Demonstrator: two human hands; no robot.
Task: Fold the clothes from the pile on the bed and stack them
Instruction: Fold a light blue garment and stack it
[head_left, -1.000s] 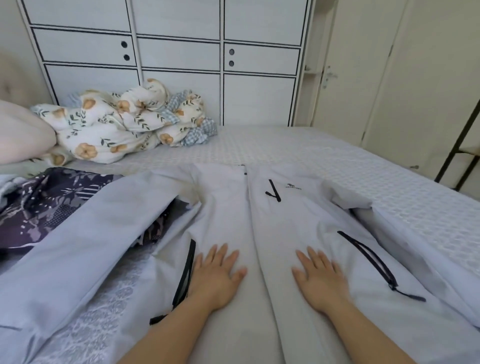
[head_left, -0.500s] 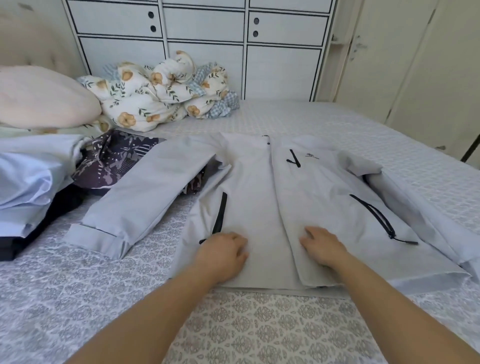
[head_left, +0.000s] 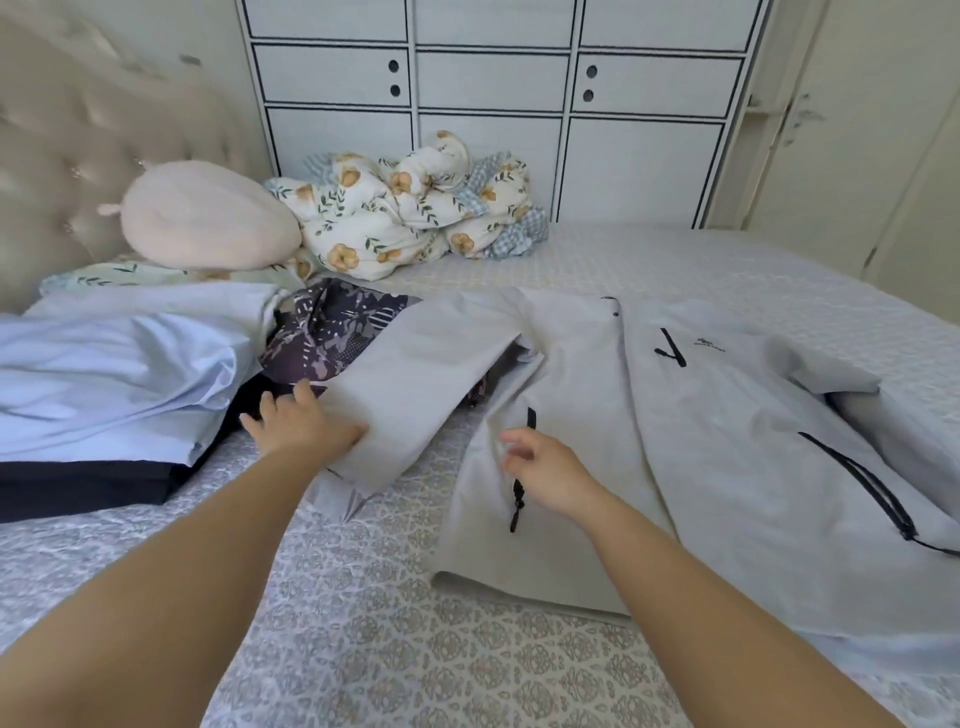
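A light grey zip jacket lies spread front-up on the bed, with black pocket zippers and its right sleeve trailing off to the right. Its left sleeve stretches toward the pile. My left hand touches that sleeve's near edge close to the cuff, fingers spread and thumb against the cloth. My right hand hovers over the jacket's front by the black pocket zipper, fingers loosely curled and holding nothing. The pile at the left holds a light blue shirt, a dark patterned garment and a black garment.
A pink cushion and a bunched floral quilt lie at the head of the bed, by the tufted headboard. White cabinet doors stand behind. Patterned grey bedsheet lies in front of the jacket.
Both hands left the jacket's lower front. My left hand reached left to the left sleeve, and my right hand lifted and shifted left to the pocket zipper. The view swung left.
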